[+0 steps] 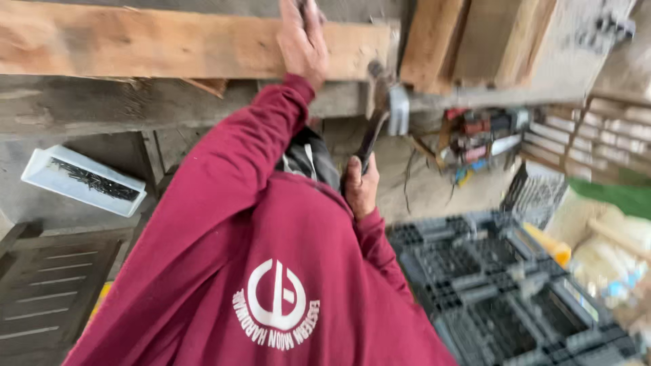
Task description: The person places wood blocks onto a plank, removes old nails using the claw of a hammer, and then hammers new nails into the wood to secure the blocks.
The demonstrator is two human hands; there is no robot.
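Observation:
My left hand (302, 39) presses flat against a long, worn wooden plank (156, 44) that lies across the top of the view; my maroon sleeve runs up to it. My right hand (360, 188) is shut on the dark handle of a hammer (380, 122). The hammer's metal head is raised just below the plank's right end. Whether it touches the wood is unclear because of blur.
A white tray (81, 179) of dark nails sits at the left on a grey surface. A black plastic pallet (502, 291) lies at the lower right, with a yellow object (550, 247) beside it. More boards (468, 41) lean at the upper right, above cluttered shelves (488, 135).

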